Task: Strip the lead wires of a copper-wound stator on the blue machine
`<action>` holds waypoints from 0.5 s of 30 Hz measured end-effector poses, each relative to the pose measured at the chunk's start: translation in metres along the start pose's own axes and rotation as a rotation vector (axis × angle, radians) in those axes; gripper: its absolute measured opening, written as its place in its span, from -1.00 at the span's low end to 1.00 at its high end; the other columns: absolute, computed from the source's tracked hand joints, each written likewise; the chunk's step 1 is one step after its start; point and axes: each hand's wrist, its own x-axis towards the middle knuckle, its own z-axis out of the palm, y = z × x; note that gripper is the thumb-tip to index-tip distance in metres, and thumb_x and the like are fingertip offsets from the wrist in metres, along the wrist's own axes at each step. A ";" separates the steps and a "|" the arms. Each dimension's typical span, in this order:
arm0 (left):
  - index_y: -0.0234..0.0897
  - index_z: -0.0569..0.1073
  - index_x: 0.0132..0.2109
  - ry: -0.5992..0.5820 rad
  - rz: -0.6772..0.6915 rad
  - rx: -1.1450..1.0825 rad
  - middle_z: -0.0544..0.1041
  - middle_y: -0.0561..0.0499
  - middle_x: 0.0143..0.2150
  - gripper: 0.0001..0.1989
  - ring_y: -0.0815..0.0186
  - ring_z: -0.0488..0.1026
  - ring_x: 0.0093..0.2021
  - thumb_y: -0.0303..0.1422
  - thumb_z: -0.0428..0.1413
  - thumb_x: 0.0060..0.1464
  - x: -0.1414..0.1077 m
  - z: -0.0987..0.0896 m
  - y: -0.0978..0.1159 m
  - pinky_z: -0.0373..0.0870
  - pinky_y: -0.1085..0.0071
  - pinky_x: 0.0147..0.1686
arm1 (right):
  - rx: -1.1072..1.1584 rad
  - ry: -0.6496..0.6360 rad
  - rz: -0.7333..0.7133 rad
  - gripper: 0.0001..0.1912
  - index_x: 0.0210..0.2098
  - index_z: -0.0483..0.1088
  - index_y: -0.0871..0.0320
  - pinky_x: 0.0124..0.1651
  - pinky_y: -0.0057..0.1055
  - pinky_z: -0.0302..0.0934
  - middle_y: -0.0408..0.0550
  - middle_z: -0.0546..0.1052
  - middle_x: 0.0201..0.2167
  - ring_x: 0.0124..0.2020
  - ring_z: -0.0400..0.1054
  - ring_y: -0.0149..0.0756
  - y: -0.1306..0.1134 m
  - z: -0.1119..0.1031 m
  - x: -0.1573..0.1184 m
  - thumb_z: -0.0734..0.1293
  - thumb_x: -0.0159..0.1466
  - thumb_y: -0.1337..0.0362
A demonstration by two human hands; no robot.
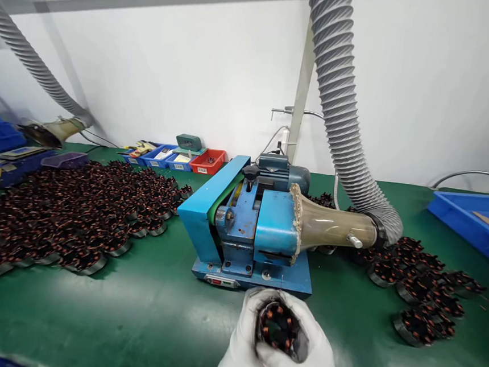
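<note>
A ring-shaped motor stator [278, 326] with copper windings and a black inner frame is held low in the middle of the head view. My left hand [242, 346], in a white glove, wraps round its left side. From the right, my right hand [313, 355], gloved in white too, closes on the same stator, with a thumb across its lower rim. Just beyond both hands stands a blue belt grinding machine [240, 229] with a motor at its back. Parts of the stator's outer wall are hidden by the gloves.
Many similar stators [75, 208] cover the bench's left side; a smaller group [419, 284] lies at right. A grey suction hose [341, 100] joins the machine's translucent funnel [335, 226]. Small bins, one a red bin [207, 160], stand behind. A blue tray [476, 221] sits far right.
</note>
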 end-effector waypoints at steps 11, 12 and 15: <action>-0.15 0.44 -0.15 -0.024 -0.009 0.100 0.47 0.01 -0.16 -0.39 0.14 0.48 -0.16 -0.56 0.33 -0.49 -0.024 -0.007 0.024 0.42 0.26 -0.10 | 0.377 -0.108 0.347 -0.61 -0.38 0.57 0.14 -0.33 -0.36 0.37 -0.03 0.60 -0.50 -0.47 0.48 -0.24 -0.025 -0.029 -0.017 0.59 -0.19 0.12; -0.15 0.43 -0.16 -0.060 -0.083 0.002 0.49 0.05 -0.25 -0.38 0.20 0.49 -0.26 -0.57 0.33 -0.50 -0.024 -0.007 0.025 0.45 0.30 -0.19 | 0.432 -0.135 0.351 -0.61 -0.38 0.57 0.14 -0.43 -0.40 0.34 -0.08 0.56 -0.61 -0.57 0.43 -0.30 -0.026 -0.032 -0.017 0.59 -0.18 0.11; -0.13 0.36 -0.04 -0.149 -0.249 -0.216 0.51 0.09 -0.38 -0.32 0.28 0.49 -0.42 -0.47 0.36 -0.40 -0.024 -0.011 0.030 0.47 0.35 -0.35 | 0.496 -0.151 0.201 -0.65 -0.33 0.57 0.08 -0.54 -0.45 0.26 -0.16 0.46 -0.70 -0.65 0.33 -0.37 -0.027 -0.038 -0.017 0.57 -0.12 0.13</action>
